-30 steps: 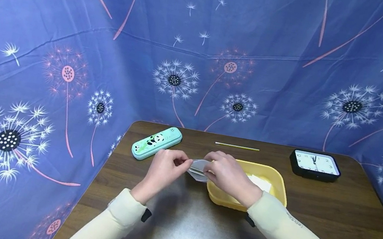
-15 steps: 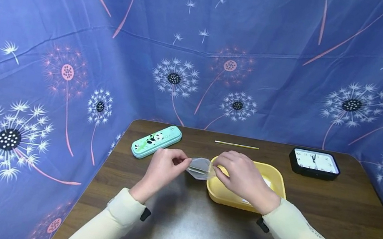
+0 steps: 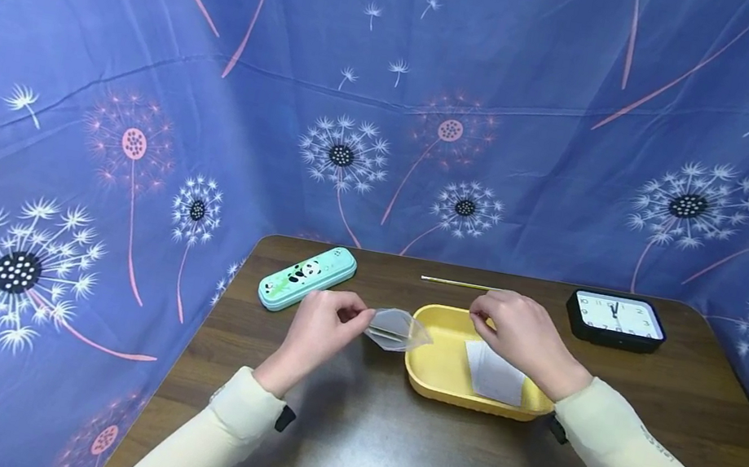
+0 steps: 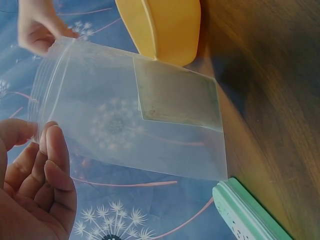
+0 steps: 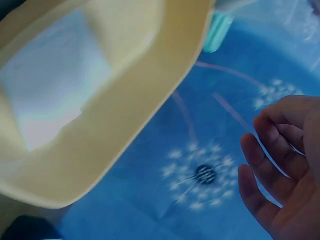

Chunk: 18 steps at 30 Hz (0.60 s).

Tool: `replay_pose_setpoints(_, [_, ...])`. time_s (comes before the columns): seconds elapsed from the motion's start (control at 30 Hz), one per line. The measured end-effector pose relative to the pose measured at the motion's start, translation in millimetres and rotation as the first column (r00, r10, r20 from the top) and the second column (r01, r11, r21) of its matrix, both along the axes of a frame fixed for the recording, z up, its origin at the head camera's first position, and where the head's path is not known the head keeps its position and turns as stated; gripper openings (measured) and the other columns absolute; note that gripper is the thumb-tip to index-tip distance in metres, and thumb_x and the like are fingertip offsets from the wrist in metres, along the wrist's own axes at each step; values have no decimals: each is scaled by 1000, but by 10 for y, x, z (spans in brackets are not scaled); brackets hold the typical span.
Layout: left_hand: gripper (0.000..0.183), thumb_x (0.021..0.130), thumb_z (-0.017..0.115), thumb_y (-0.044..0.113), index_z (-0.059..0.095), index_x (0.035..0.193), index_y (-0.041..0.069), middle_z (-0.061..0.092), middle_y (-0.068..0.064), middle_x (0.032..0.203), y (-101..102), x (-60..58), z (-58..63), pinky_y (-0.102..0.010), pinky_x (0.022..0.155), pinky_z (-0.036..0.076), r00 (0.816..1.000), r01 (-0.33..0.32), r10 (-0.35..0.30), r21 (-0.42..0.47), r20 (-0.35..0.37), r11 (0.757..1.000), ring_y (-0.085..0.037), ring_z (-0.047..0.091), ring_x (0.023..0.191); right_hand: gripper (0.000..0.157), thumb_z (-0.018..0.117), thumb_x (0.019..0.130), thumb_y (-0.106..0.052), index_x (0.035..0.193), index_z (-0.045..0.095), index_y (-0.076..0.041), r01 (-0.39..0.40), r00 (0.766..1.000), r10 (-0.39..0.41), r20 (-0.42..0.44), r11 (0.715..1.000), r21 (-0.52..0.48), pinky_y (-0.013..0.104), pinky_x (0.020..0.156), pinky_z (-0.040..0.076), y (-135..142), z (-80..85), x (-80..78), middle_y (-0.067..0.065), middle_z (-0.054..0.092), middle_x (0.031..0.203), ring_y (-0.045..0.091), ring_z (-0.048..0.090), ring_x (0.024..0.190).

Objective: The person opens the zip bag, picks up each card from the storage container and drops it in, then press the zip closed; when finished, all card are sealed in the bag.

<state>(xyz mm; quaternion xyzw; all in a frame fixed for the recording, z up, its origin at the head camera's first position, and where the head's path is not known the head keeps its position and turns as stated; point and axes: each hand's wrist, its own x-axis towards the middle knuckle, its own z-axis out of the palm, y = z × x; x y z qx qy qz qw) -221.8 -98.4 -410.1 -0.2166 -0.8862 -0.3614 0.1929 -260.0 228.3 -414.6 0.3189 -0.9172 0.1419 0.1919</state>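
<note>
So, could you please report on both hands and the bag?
Left hand pinches clear bag; right hand empty; flat piece inside bag; yellow tray nearby, no obstruction seen.

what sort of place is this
Probably a small desk setup, perhaps at home or in a recording booth: a wooden table holds a clock and a pencil case, with dandelion-print cloth hung around it.

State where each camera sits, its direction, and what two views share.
Head: worn on head, facing forward and down at table; left grip, right grip, sleeves show.
Left wrist: worn there, facing clear bag; both grips show.
Right wrist: worn there, facing yellow tub; right grip shows.
Head, left wrist share bag and teal case.
</note>
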Motion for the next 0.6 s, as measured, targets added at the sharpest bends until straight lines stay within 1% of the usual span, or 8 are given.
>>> replay_pose_setpoints(0.17, [13, 92, 78, 17, 77, 79, 20, 65, 16, 68, -10, -4, -6, -27, 57, 49, 1000, -6, 6, -3, 0, 1000, 0, 58, 59, 11, 73, 91, -4, 90, 75, -15, 65, 994, -68, 84, 997, 43, 36, 60, 49, 203, -163, -136, -5, 65, 82, 13, 55, 69])
replay_pose_setpoints(0.27, [13, 92, 78, 17, 77, 79, 20, 64, 16, 67, -15, -5, -9, -27, 56, 49, 1000, -7, 7, -3, -4, 1000, 0, 58, 59, 10, 73, 91, -4, 90, 76, -14, 89, 989, -97, 116, 994, 71, 37, 60, 49, 293, -256, -192, -4, 66, 82, 13, 56, 69])
replay_pose_setpoints(0.47, [13, 92, 78, 17, 77, 78, 20, 64, 16, 67, -20, -5, -12, -26, 56, 48, 1000, -5, 5, -2, -19, 1000, 0, 57, 58, 11, 72, 91, -5, 86, 73, -14, 119, 977, -135, 162, 987, 108, 36, 59, 46, 395, -394, -250, -4, 64, 78, 12, 52, 64])
replay_pose_setpoints(0.6, [13, 91, 78, 17, 77, 78, 20, 64, 16, 66, -19, -11, -11, -26, 55, 48, 999, -11, 10, -10, -34, 1000, 0, 56, 57, 17, 72, 91, -3, 79, 69, -16, 114, 976, -134, 170, 986, 125, 34, 57, 42, 436, -493, -283, -5, 59, 72, 12, 47, 61])
